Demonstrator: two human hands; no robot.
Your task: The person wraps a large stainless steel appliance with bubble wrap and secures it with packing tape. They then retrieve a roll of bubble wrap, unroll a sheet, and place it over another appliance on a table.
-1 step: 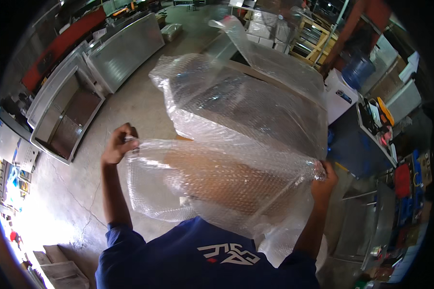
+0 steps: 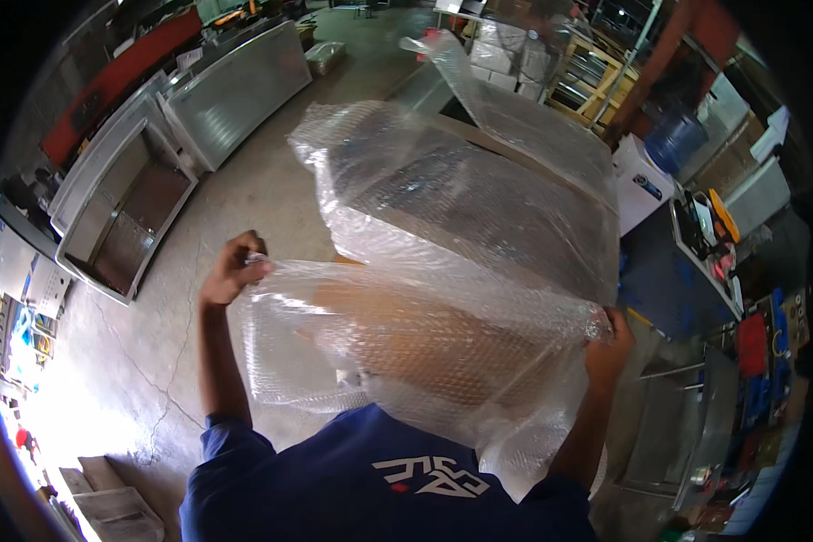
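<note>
A sheet of clear bubble wrap (image 2: 406,336) stretches across in front of my body. My left hand (image 2: 235,269) pinches its upper left corner, and my right hand (image 2: 611,343) is closed on its right edge. Through the sheet a brown, cardboard-like surface shows, blurred by the bubbles. Just beyond lies a large flat, dark panel-like item (image 2: 461,185), loosely covered with more bubble wrap that bunches up at its left edge. Another strip of wrap (image 2: 533,122) runs along its far side. More of the wrap hangs down beside my right forearm.
Metal cabinet frames (image 2: 122,226) and a large silver panel (image 2: 239,95) stand on the concrete floor (image 2: 158,330) at left. To the right are a white water dispenser (image 2: 640,185) with a blue bottle (image 2: 673,140) and a dark cabinet (image 2: 668,266) with tools on top.
My left hand has shifted slightly to the right, with the corner of the bubble wrap still pinched. My right hand keeps its hold and has barely moved.
</note>
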